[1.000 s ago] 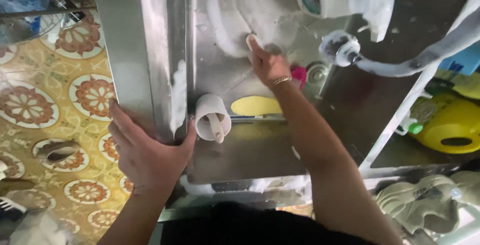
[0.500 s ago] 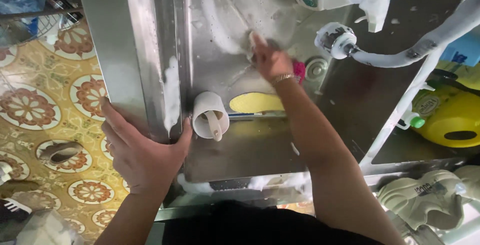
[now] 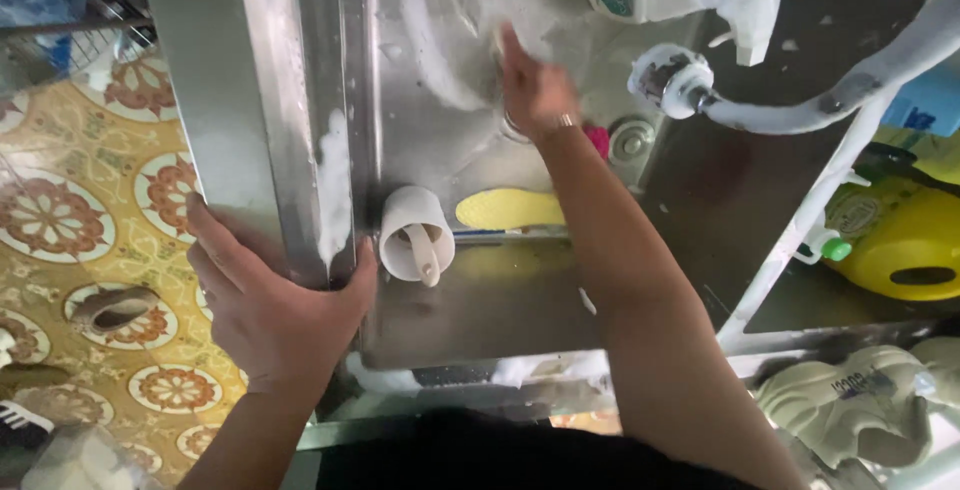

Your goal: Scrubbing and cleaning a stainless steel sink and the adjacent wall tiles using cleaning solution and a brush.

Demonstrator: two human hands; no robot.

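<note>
Soapy steel sink (image 3: 300,100), rigid and slick by the look, is gripped at its near-left rim by the left hand (image 3: 275,315), while the right hand (image 3: 535,90) presses a foam-hidden pad far inside.

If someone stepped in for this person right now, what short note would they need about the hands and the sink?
Left hand: grip on the near left corner of the steel sink, bracing; holds nothing else.
Right hand: deep in the basin, pressing something pale against the soapy back wall; what it is cannot be told.
Things: white cup with a spoon-like handle inside at the near left of the basin; yellow sponge-like pad beside it; drain to the right; white faucet above.
Done: suds smeared over the back wall and left rim.
Left: foam not rinsed.
</note>
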